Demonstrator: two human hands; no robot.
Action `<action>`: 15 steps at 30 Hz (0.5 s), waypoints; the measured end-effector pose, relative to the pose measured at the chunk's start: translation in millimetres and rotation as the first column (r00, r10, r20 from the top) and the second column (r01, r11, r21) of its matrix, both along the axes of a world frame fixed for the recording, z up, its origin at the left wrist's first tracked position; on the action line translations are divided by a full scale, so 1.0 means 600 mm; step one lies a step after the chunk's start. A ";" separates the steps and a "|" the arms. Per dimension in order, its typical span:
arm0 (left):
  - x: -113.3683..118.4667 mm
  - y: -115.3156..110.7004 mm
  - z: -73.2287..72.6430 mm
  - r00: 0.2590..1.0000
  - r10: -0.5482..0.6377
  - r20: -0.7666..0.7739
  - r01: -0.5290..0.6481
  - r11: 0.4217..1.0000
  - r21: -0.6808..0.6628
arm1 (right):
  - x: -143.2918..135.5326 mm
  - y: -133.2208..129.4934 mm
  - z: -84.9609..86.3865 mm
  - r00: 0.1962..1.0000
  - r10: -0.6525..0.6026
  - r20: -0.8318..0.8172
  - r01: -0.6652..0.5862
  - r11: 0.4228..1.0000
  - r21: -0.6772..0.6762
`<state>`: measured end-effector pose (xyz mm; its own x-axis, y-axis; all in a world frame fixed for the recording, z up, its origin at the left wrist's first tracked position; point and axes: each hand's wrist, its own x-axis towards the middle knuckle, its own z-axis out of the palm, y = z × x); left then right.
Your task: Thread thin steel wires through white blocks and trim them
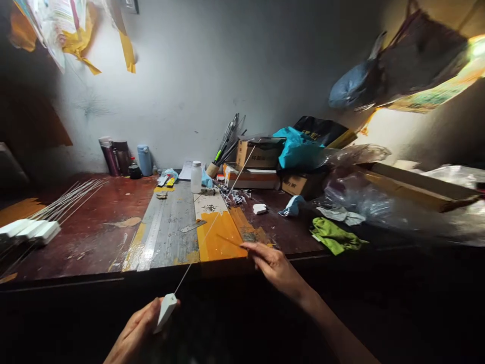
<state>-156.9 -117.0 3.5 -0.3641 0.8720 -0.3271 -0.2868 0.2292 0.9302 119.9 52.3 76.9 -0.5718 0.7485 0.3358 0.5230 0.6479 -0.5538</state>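
In front of the table's edge, my left hand [142, 323] is closed around a white foam-like block [165, 309]. From the block's top a long thin rod [184, 278] slants up and to the right over the table. My right hand [271, 260] pinches a thin brown stick [229, 240], whose tip points left towards the rod. The stick lies above an orange-yellow strip [222, 227] on the tabletop. At the far left, several white blocks [45, 231] with long thin rods [78, 194] rest on the table.
A small steel ruler [193, 226] and a white-capped bottle [196, 178] are on the table [102, 242]. Behind lie small dark and white pieces [237, 197]. To the right are a loose white block [259, 209], a green cloth [337, 236], and a cardboard box [420, 189] among plastic bags.
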 end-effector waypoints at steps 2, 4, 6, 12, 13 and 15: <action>0.006 0.005 0.009 0.999 -0.033 -0.007 0.034 0.999 0.018 | -0.025 -0.044 -0.002 0.984 0.144 -0.109 -0.160 0.975 -0.153; 0.011 0.008 0.019 0.997 -0.071 -0.002 0.071 0.996 0.046 | -0.050 -0.082 -0.006 0.946 0.257 -0.196 -0.298 0.929 -0.219; 0.015 0.007 0.030 0.995 -0.100 0.020 0.097 0.991 0.089 | -0.068 -0.108 -0.012 0.911 0.337 -0.237 -0.392 0.886 -0.248; 0.023 -0.009 0.059 0.990 -0.091 -0.104 0.110 0.976 0.191 | -0.084 -0.135 -0.014 0.890 0.398 -0.223 -0.453 0.825 -0.336; 0.024 -0.011 0.060 0.984 -0.066 -0.166 0.100 0.973 0.206 | -0.085 -0.139 -0.013 0.890 0.404 -0.210 -0.454 0.819 -0.350; 0.027 -0.011 0.055 0.951 0.039 -0.306 0.042 0.967 0.253 | -0.092 -0.151 -0.016 0.887 0.417 -0.199 -0.462 0.805 -0.372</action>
<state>-140.6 -123.9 36.7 -0.4099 0.9116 0.0315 0.0207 -0.0253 0.9995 64.7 -38.1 67.2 -0.8513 0.5058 0.1398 0.1615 0.5059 -0.8473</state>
